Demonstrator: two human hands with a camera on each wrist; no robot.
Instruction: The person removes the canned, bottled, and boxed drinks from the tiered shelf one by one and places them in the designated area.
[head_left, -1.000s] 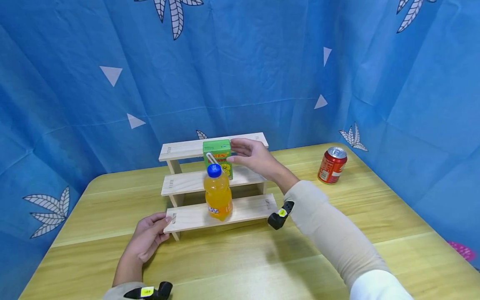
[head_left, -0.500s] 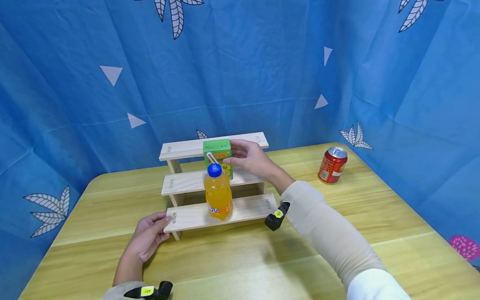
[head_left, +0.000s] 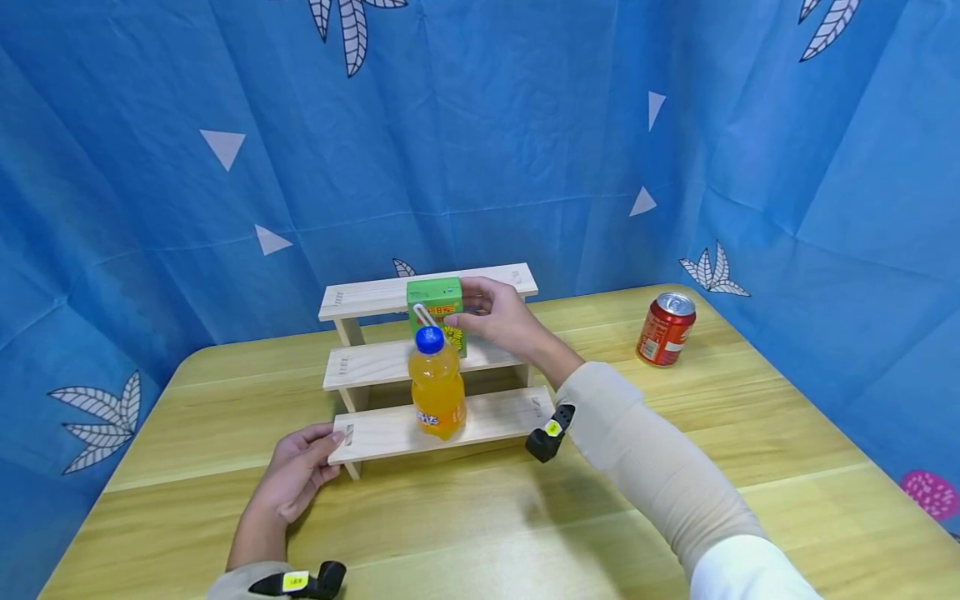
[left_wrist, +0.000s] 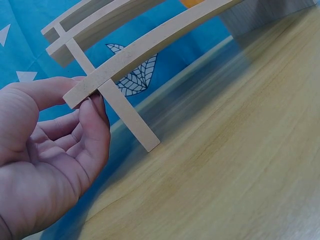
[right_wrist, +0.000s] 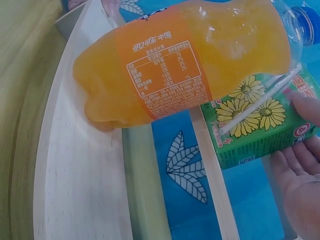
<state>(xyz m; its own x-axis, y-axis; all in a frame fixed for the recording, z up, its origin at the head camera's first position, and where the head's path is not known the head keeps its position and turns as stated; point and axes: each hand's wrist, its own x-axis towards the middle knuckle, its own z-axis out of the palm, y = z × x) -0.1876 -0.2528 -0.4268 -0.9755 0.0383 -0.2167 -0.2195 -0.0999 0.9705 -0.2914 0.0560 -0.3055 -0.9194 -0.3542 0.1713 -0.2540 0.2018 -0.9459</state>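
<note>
A three-step wooden shelf [head_left: 367,365] stands on the table. My left hand [head_left: 288,475] pinches the left end of its lowest step [left_wrist: 150,47], thumb on top and fingers beneath, as the left wrist view shows. An orange soda bottle [head_left: 437,393] with a blue cap stands upright on that step. Behind it, on the middle step, is a green drink carton [head_left: 435,292] with yellow flowers and a white straw [right_wrist: 260,100] on its front. My right hand [head_left: 506,321] grips the carton's right side, thumb against the front. The bottle partly hides the carton in the head view.
A red soda can [head_left: 666,331] stands on the wooden table [head_left: 750,433], to the right of the shelf. A blue patterned curtain [head_left: 525,150] hangs close behind the table and along its sides.
My right thumb has moved slightly left onto the carton's front, and the right forearm has shifted a little left. The left hand, carton, bottle and shelf stay in place.
</note>
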